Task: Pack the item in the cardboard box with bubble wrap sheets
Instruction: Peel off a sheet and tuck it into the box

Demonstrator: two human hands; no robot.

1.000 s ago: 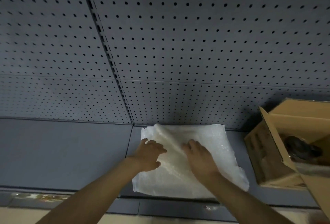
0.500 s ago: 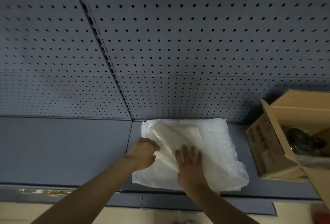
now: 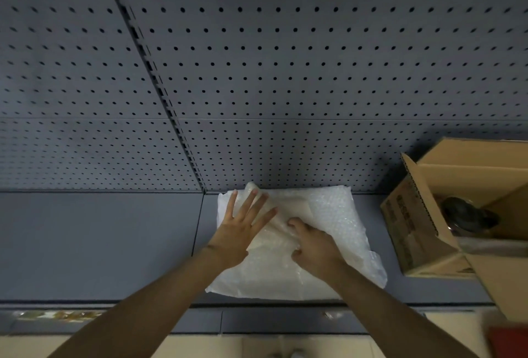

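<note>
- The left hand point(image 3: 238, 233) is lying flat with its fingers point(image 3: 248, 205) spread wide and straight, palm down on the left part of the bubble wrap sheets point(image 3: 328, 215); its grip is fully released and it is pinching nothing, only pressing on the wrap.
- The right hand point(image 3: 315, 246) is resting knuckles-up near the middle of the stack, just beside the left hand, with its fingers curled in. The fingertips are digging into a loose, smoother top sheet that is bunching and creasing between the two hands; whether the grip is actually clenching a fold of it or only pushing against it cannot be told, since the fingertips are tucked under.
- The bubble wrap sheets are sitting in a roughly square stack on the grey shelf point(image 3: 100, 243), their far edge touching the foot of the perforated back panel point(image 3: 285, 72) and their near edge reaching the shelf's front lip.
- The cardboard box point(image 3: 411, 232) is standing on the same shelf to the right of the wrap, apart from it, with its flaps open.
- A dark rounded item point(image 3: 465, 215) is lying inside the box, partly hidden by the box wall.
</note>
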